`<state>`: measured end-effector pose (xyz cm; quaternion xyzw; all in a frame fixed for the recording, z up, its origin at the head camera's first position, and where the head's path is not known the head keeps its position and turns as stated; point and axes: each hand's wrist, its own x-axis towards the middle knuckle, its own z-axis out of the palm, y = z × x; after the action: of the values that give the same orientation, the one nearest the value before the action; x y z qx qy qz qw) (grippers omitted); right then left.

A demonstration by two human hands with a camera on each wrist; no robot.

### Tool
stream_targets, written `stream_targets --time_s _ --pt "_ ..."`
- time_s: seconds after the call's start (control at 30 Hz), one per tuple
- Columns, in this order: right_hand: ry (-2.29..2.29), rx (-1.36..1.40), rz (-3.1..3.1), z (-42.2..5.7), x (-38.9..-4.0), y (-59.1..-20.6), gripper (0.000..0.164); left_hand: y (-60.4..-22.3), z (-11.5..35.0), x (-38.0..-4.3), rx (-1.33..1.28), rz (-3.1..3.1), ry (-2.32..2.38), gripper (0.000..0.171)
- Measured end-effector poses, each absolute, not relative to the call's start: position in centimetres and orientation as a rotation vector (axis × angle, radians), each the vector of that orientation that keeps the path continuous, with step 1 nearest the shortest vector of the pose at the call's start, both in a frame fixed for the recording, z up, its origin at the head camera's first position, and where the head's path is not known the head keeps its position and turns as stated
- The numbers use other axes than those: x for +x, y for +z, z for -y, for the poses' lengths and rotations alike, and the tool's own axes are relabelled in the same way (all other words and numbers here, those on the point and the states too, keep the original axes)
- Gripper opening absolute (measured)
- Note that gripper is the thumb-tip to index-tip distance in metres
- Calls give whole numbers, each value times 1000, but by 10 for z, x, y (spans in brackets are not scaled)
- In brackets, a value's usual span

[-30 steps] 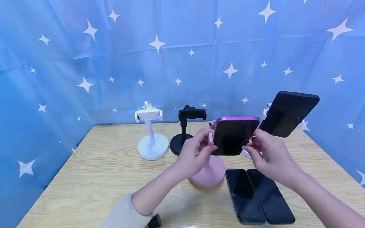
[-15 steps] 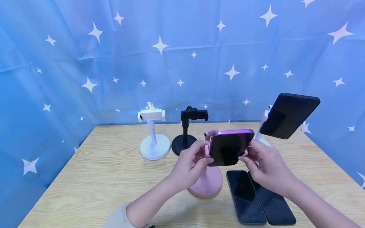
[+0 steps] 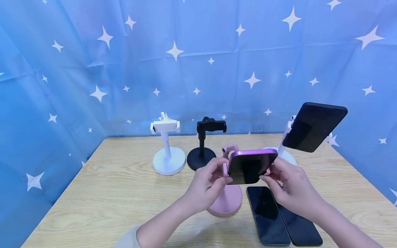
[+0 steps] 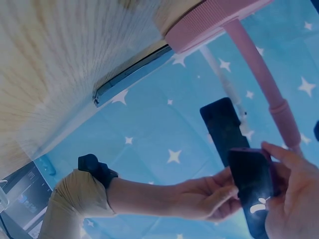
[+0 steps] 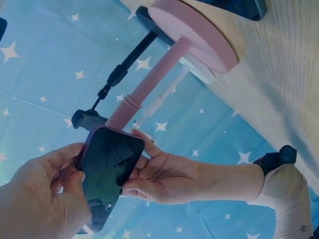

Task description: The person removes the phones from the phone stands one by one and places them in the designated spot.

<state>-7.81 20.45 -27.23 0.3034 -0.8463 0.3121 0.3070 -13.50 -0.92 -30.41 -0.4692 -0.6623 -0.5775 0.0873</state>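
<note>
A purple-edged phone [image 3: 249,168] sits face-up and tilted in the clamp of a pink phone stand [image 3: 227,203], whose round base is on the table. My left hand [image 3: 207,187] pinches the clamp's left arm between thumb and fingers. On the other side my right hand [image 3: 294,186] pinches the right arm, its thumb by the phone's lower corner. In the right wrist view the phone [image 5: 112,164] lies between both hands, below the pink pole [image 5: 159,74]. Fingers behind the phone [image 4: 251,174] are partly hidden in the left wrist view.
A white stand [image 3: 169,160] and a black stand [image 3: 201,158] with bare clamps stand behind. At back right, another white stand [image 3: 286,156] bears a dark phone [image 3: 314,127]. Two phones lie side by side at front right: the left phone [image 3: 270,217] and the right phone [image 3: 299,225].
Both hands have come down and nearer to me with the clamped phone. The pink stand's base has slid a little nearer too. Between the last two frames there is little movement.
</note>
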Motion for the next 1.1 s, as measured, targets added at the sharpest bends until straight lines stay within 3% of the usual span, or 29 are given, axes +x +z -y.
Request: stream_targets --time_s 0.1,0.33,0.5,0.63,0.77,0.87,1.03,1.1 --pt "833 811 2225 -205 -78 -273 40 -304 10 -135 -1401 1985 -1710 24" --pt "785 748 2265 -205 -75 -269 55 -301 14 -139 -1419 2029 -1689 26" --pt "775 667 2252 -208 -74 -263 69 -290 21 -148 -1402 2020 -1501 46" --pt "857 678 2062 -246 -115 -315 97 -280 23 -161 -1433 2049 -1339 69" --pt "744 679 1861 -254 -153 -356 112 -274 19 -174 -1613 2041 -1271 74" --pt "597 657 1834 -205 -132 -324 104 -274 14 -179 -1742 2021 -1243 71" --pt "401 593 1916 -130 -84 -251 63 -276 4 -181 -1833 2032 -1220 56" --pt "339 547 1940 -119 -79 -238 60 -277 0 -181 -1850 2055 -1227 53"
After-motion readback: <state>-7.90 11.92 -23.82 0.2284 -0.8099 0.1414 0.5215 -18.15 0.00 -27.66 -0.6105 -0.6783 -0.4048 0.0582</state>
